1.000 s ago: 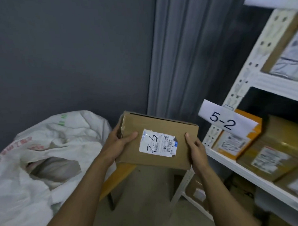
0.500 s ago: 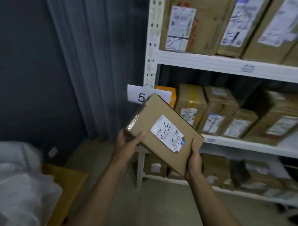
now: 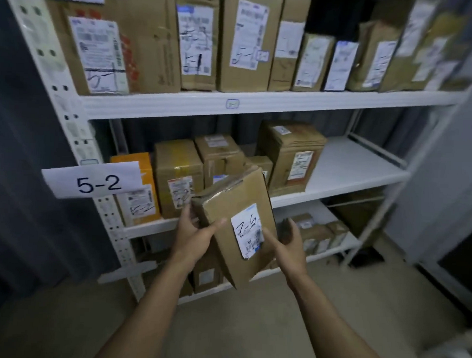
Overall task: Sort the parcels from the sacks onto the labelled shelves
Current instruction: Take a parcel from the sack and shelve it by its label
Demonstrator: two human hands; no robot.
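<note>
I hold a flat brown cardboard parcel (image 3: 228, 205) with a white label handwritten "5-2", tilted with its long side nearly upright, in front of the middle shelf (image 3: 343, 167). My left hand (image 3: 193, 238) grips its left lower edge, thumb across the front. My right hand (image 3: 287, 242) holds its right edge. A white paper sign reading "5-2" (image 3: 94, 182) sticks out from the rack's left post at that shelf's level. Several cardboard parcels (image 3: 178, 173) stand on the left half of the middle shelf; its right half is bare white board.
The top shelf (image 3: 260, 102) is packed with upright boxes marked "5-1". Lower shelves hold several small boxes (image 3: 315, 236). A dark curtain (image 3: 19, 169) hangs left of the rack, a pale wall (image 3: 451, 174) stands at the right, and beige floor (image 3: 236, 327) lies below.
My view has swung right from the white sack to face the rack. The parcel has turned from flat to nearly upright and come closer to the middle shelf, both hands still on it.
</note>
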